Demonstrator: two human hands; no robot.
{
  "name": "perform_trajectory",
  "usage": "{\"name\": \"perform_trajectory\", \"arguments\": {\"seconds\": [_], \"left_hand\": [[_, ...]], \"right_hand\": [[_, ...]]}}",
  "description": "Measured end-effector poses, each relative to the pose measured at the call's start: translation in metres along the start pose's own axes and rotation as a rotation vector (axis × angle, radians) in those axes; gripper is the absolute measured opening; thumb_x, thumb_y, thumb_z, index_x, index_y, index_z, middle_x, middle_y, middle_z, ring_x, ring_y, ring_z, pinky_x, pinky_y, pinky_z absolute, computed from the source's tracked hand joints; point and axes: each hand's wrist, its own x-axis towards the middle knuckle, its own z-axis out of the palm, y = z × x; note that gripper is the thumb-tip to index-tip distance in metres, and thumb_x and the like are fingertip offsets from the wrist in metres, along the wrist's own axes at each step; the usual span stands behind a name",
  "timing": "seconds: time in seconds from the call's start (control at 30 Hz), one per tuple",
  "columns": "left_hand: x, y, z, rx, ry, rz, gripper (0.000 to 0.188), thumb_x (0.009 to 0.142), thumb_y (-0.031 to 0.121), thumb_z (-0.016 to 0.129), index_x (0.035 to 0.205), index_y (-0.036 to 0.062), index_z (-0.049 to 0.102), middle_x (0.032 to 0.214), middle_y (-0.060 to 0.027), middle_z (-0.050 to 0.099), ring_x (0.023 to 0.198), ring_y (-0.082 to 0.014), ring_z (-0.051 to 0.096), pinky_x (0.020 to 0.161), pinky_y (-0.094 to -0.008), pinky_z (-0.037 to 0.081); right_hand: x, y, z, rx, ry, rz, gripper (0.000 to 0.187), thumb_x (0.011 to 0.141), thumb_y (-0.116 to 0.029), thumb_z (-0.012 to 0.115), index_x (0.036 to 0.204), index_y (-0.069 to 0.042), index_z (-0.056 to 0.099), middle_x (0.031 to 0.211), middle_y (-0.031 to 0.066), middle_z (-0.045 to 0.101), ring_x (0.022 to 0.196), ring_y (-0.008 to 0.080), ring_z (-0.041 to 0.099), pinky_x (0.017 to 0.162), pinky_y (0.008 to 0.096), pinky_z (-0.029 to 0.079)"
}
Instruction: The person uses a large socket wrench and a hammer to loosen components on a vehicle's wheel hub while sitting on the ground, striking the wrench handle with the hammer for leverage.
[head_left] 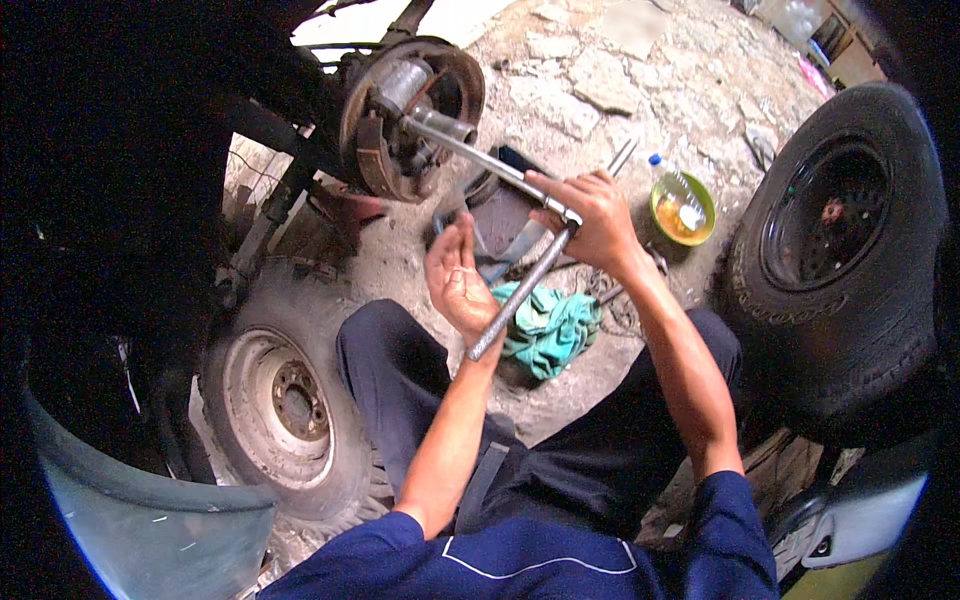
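My right hand (pixel 592 218) is wrapped round the corner of a long metal T-bar socket wrench (pixel 490 163), where the shaft meets its sliding cross handle. The far end of the wrench reaches the middle of a rusty wheel hub (pixel 465 85), with curved brake shoes (pixel 374 158) showing around it. One arm of the handle slants down toward me, and the other sticks out beyond my right hand. My left hand (pixel 458 278) is held up beside the lower arm, its fingers stretched out and nothing in its palm. Whether its wrist touches the bar, I cannot tell.
A crumpled teal cloth (pixel 555 338) lies between my knees, with a dark tray (pixel 500 218) behind it. Farther right stands a green bowl (pixel 690 238) holding orange-brown liquid. A large tyre (pixel 755 345) is on my right, a pale-rimmed wheel (pixel 258 400) on my left, near a grey-green body panel (pixel 160 530).
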Motion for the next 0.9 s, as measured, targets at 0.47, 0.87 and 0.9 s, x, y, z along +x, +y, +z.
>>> {"name": "perform_trajectory", "arguments": {"seconds": [0.47, 0.87, 0.9], "left_hand": [[-0.01, 0.048, 0.074, -0.389, 0.051, -0.243, 0.05, 0.099, 0.029, 0.027, 0.052, 0.0129, 0.026, 0.046, -0.0006, 0.023, 0.044, -0.0157, 0.024, 0.059, -0.0359, 0.034], [0.041, 0.077, 0.098, 0.167, -0.195, -0.236, 0.046, 0.099, 0.013, 0.045, 0.054, 0.0043, 0.036, 0.05, 0.0028, 0.037, 0.045, -0.0065, 0.03, 0.046, -0.0272, 0.031], [0.048, 0.079, 0.104, 0.17, -0.188, -0.26, 0.048, 0.098, 0.015, 0.046, 0.052, 0.0052, 0.036, 0.049, 0.003, 0.037, 0.045, -0.006, 0.031, 0.044, -0.0274, 0.029]], "right_hand": [[0.006, 0.019, -0.034, -0.2, 0.021, -0.107, 0.076, 0.059, -0.052, 0.077, 0.117, -0.005, 0.06, 0.086, 0.0084, 0.061, 0.088, 0.0274, 0.058, 0.091, 0.0434, 0.04], [-0.044, 0.033, 0.016, 0.209, 0.109, 0.262, 0.075, 0.087, -0.071, 0.034, 0.088, 0.001, 0.054, 0.079, 0.0186, 0.052, 0.075, 0.0384, 0.052, 0.067, 0.0427, 0.041], [-0.042, 0.029, 0.019, 0.212, 0.141, 0.309, 0.075, 0.088, -0.07, 0.031, 0.088, 0.002, 0.053, 0.078, 0.019, 0.051, 0.075, 0.0389, 0.051, 0.067, 0.0428, 0.041]]}}
